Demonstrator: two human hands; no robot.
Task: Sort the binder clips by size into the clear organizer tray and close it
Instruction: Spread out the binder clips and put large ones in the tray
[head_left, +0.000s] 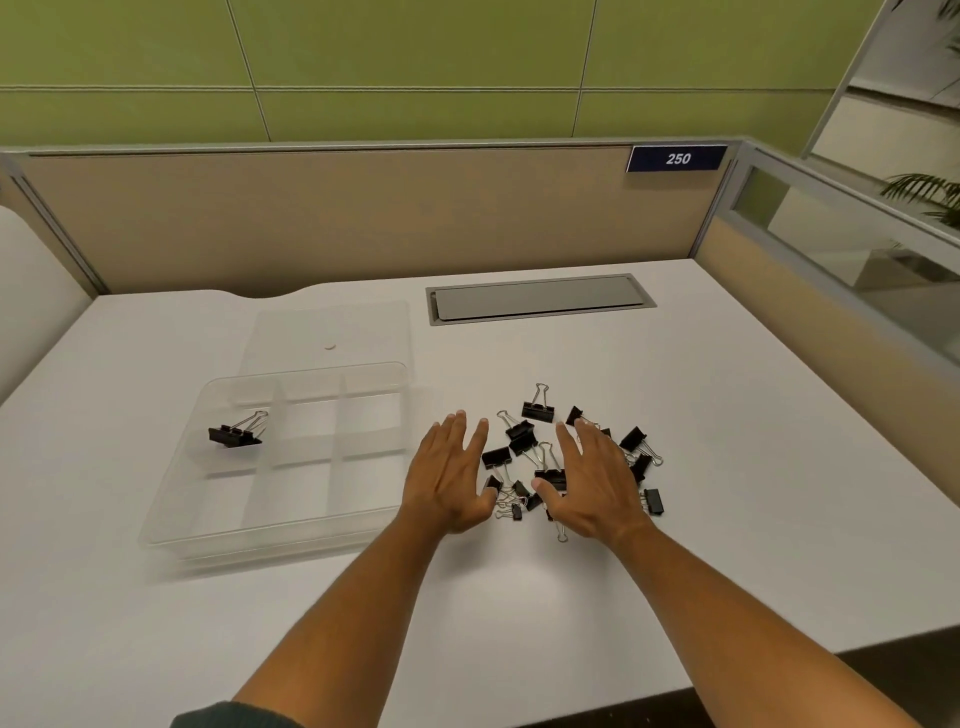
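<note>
**Open hands over the clip pile, tray at nine o'clock**

Left hand (451, 480) and right hand (592, 480) spread flat, gripping nothing, over the scattered binder clips (537, 410) — several clips hidden beneath the right palm. Clear organizer tray (270, 540) at nine o'clock, lid (332, 322) raised behind, one large clip (235, 434) in its far-left compartment. Bare white surface (753, 467) toward three and six o'clock. Tray dividers faint, hard to trace.

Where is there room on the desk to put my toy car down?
Bare desk right of the clip pile, and the near strip by the front edge. Crowded: between tray and pile, where both hands hover.
</note>
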